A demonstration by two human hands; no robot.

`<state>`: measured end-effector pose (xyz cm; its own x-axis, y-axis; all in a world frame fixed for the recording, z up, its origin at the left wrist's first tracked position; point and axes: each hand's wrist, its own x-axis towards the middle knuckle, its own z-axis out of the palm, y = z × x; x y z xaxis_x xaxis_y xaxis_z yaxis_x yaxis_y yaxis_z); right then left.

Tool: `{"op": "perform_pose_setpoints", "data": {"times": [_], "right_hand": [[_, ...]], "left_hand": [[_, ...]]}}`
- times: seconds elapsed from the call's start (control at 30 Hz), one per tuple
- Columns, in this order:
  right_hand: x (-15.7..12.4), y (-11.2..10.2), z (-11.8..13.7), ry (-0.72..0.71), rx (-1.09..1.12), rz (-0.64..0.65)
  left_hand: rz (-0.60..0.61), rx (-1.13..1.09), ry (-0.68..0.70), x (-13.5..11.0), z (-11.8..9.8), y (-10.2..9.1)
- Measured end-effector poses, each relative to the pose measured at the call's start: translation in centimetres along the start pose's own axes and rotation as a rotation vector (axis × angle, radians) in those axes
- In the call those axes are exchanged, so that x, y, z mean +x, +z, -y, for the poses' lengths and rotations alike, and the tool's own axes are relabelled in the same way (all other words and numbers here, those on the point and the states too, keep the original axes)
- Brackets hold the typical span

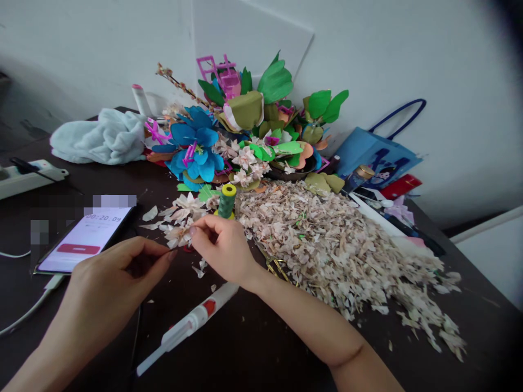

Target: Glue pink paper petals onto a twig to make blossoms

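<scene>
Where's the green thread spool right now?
In the head view, the green thread spool stands just above the right hand, at the left edge of the heap of pale scraps, below the blue artificial flower.

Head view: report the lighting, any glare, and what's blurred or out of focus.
In the head view, light is soft and even, with only faint shadow on the white wall; the phone screen glows brightest, without hard glare; blocky pixelation covers patches beside it; the top right corner darkens to black; the right hand and left hand look reasonably sharp, nothing clearly out of focus.
</scene>
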<state>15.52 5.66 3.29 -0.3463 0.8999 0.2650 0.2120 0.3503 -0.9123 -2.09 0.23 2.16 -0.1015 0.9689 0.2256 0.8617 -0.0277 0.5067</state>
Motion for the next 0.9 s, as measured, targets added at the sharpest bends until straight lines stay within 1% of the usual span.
{"op": "perform_pose_setpoints", "data": {"times": [0.17, 0.37, 0.5, 0.63, 0.77, 0.83, 0.9], "right_hand": [[0.07, 0.06, -0.25, 0.001, 0.008, 0.017], [-0.04, -0.32, -0.2, 0.028, 0.019, 0.056], [-0.09, -0.51, -0.16, 0.011, -0.009, 0.067], [-0.14, -0.41, -0.14, -0.005, -0.04, 0.091], [-0.16, -0.34, -0.09, 0.009, -0.051, 0.112], [-0.16, -0.4, -0.09, 0.026, -0.053, 0.107], [-0.18, -0.51, -0.15, 0.039, -0.069, 0.067]], "left_hand": [[-0.004, 0.0, 0.034, -0.1, 0.16, 0.12], [-0.022, 0.019, -0.021, -0.34, 0.63, 0.2], [-0.029, 0.012, -0.034, -0.27, 0.44, 0.22], [-0.002, 0.013, -0.019, -0.12, 0.14, 0.17], [-0.002, -0.003, -0.005, -0.13, -0.14, 0.08], [-0.018, 0.0, -0.011, -0.19, 0.02, 0.08], [-0.029, 0.005, -0.043, -0.27, 0.67, 0.16]]}}
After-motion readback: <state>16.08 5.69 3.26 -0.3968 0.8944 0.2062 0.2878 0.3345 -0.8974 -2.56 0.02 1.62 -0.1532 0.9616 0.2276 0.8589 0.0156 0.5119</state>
